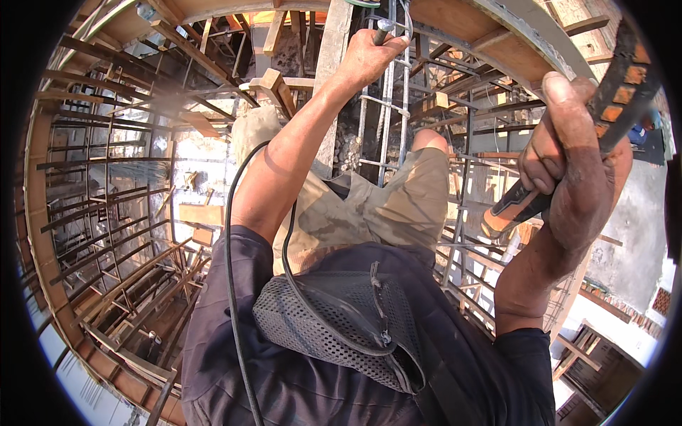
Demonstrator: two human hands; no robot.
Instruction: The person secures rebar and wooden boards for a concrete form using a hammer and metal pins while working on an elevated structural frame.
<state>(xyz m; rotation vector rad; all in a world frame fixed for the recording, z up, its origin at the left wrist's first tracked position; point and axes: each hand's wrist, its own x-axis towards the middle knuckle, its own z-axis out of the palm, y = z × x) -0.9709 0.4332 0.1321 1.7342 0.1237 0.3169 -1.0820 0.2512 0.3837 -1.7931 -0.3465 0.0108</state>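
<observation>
My left hand (364, 62) is closed round a short steel rod (383, 28), whose blunt round end points up out of the fist like a chisel's; its lower end is hidden. It is held above a cage of tied reinforcing bars (388, 106) between my knees. My right hand (572, 145) is raised at the right, fingers wrapped round the black and orange grip of a hammer (513, 209). The upper part of that hammer runs toward the dark upper right rim, so its head cannot be made out.
A wooden plank (328, 96) runs beside the bar cage. Curved plywood formwork (462, 21) arcs across the top. At the left, scaffold poles and timbers (106, 145) drop to a lower level. A black cable (229, 284) and a mesh pouch (323, 316) lie against my body.
</observation>
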